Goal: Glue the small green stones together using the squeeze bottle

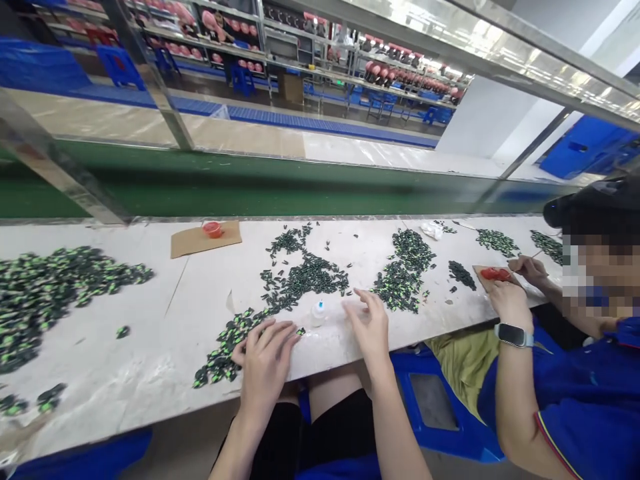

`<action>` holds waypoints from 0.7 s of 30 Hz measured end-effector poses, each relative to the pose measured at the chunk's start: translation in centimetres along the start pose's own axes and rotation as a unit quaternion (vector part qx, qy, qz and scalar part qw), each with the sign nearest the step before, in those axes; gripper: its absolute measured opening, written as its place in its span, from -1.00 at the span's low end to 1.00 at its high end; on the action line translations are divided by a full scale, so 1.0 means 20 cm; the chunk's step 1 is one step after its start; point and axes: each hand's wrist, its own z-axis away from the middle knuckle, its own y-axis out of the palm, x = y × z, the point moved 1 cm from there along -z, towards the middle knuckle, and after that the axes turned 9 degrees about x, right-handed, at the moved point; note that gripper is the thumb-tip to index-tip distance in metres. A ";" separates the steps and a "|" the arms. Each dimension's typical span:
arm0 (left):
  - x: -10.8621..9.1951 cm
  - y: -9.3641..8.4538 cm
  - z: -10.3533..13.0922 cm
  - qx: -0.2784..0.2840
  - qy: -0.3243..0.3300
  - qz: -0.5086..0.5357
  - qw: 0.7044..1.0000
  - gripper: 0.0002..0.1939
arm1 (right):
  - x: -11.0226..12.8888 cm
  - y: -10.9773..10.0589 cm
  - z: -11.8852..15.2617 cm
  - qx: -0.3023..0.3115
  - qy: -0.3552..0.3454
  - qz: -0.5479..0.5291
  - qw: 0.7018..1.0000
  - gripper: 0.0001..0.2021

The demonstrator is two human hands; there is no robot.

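My left hand point(266, 353) is over the near edge of a pile of small black-and-green parts point(227, 343), fingers curled. At its thumb and index fingertips is one small black-and-green part point(301, 331), seemingly pinched. To the right, my right hand point(369, 328) is raised a little above the table, its fingers apart and slightly blurred, with nothing seen in them. Between the hands stands a small white bottle point(319, 310) with a blue tip. Just beyond it spreads a heap of small dark parts point(313, 275).
A large black-and-green heap point(55, 293) covers the table's left side. A red cup point(213, 230) stands on cardboard point(185, 244) at the back. Another pile point(400, 287) lies right of my hand. At the right, a co-worker's hands point(510, 297) work over a red item point(495, 274).
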 end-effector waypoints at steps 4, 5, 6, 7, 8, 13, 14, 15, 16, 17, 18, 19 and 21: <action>0.01 0.01 0.00 -0.005 0.016 -0.001 1.000 -0.83 | -0.04 0.01 -0.09 -0.066 0.053 0.122 0.989 -0.78; 0.01 0.01 0.00 -0.006 0.021 -0.006 1.000 -0.83 | -0.05 0.03 -0.11 -0.058 0.057 0.135 0.988 -0.81; 0.00 0.01 0.00 -0.007 0.025 -0.012 1.000 -0.83 | -0.06 0.05 -0.12 -0.052 0.058 0.140 0.987 -0.84; 0.00 0.01 0.00 -0.008 0.028 -0.019 0.999 -0.82 | -0.06 0.07 -0.13 -0.048 0.057 0.139 0.987 -0.86; 0.00 0.01 0.00 -0.009 0.028 -0.026 0.999 -0.82 | -0.07 0.08 -0.13 -0.048 0.055 0.134 0.988 -0.86; 0.01 0.00 0.00 0.008 0.045 -0.026 0.999 -0.81 | -0.05 0.09 -0.10 -0.056 0.032 0.092 0.994 -0.85; 0.02 0.00 0.01 0.013 0.047 -0.020 0.999 -0.81 | -0.04 0.08 -0.09 -0.055 0.026 0.084 0.995 -0.85; 0.02 0.00 0.01 0.014 0.045 -0.012 0.999 -0.80 | -0.02 0.07 -0.07 -0.054 0.020 0.072 0.996 -0.84; 0.02 -0.01 0.01 0.015 0.040 -0.002 0.999 -0.80 | -0.01 0.07 -0.04 -0.053 0.014 0.052 0.997 -0.83; 0.02 -0.01 0.01 0.013 0.033 0.014 0.999 -0.80 | 0.00 0.06 -0.01 -0.055 0.009 0.021 0.998 -0.83; 0.01 -0.02 0.02 0.008 0.023 0.036 0.999 -0.80 | 0.02 0.05 0.02 -0.060 0.006 -0.016 0.998 -0.83; 0.00 -0.03 0.02 0.005 0.012 0.063 0.998 -0.79 | 0.04 0.05 0.06 -0.067 0.007 -0.058 0.996 -0.83; -0.04 -0.05 0.02 -0.005 -0.008 0.117 0.993 -0.77 | 0.08 0.04 0.13 -0.084 0.022 -0.134 0.987 -0.82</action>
